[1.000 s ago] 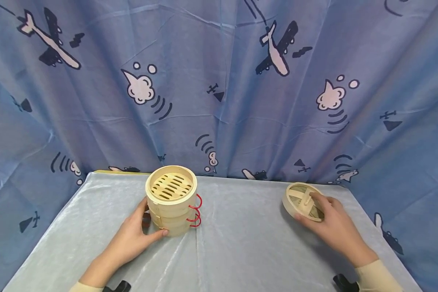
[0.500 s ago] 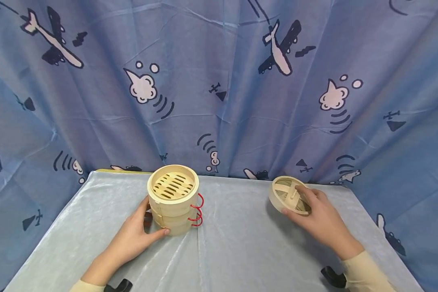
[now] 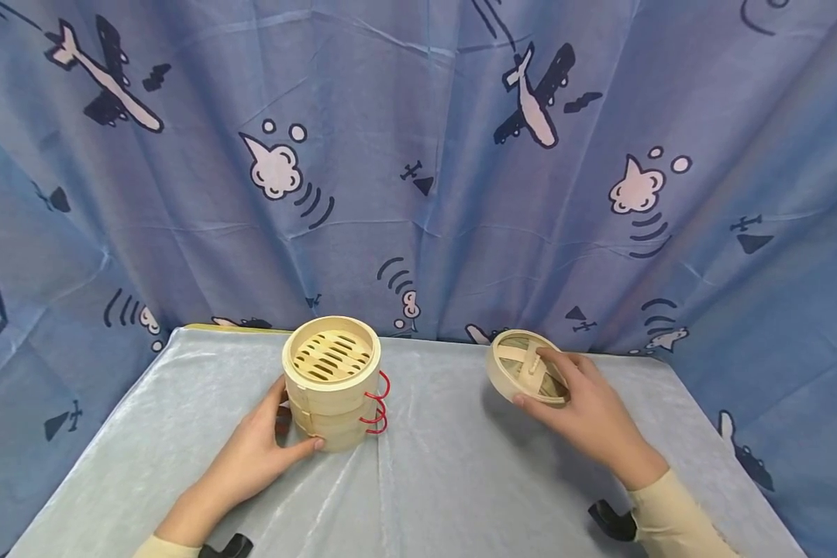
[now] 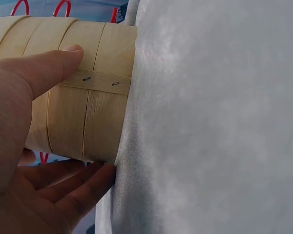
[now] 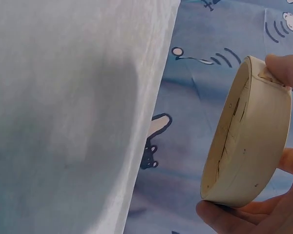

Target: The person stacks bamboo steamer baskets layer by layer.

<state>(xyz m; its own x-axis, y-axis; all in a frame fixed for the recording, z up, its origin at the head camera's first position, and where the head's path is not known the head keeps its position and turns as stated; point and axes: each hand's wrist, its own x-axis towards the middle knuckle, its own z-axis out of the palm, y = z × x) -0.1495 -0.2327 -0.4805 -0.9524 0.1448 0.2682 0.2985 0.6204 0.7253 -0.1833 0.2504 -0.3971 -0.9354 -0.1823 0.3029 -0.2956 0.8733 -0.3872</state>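
Observation:
A stacked bamboo steamer [image 3: 331,387] stands upright on the left half of the table, its slatted floor showing through the uncovered top. Red loop handles [image 3: 379,411] stick out from its right side. My left hand [image 3: 254,446] grips the stack low down, thumb in front and fingers round the far left side; the left wrist view shows the thumb across its bamboo bands [image 4: 95,63]. Over on the right, my right hand [image 3: 586,411] holds the round steamer lid [image 3: 523,356] by its edge, tilted and raised above the cloth. In the right wrist view the lid's hollow underside shows.
A pale grey-blue cloth [image 3: 432,480] covers the table. Behind it hangs a blue curtain [image 3: 363,155] printed with airplanes, close against the table's back edge. A yellow strip [image 3: 230,328] shows at the back left edge.
My right hand has carried the lid leftward and slightly back, toward the steamer. The left hand has kept its grip on the stack, which stays in place.

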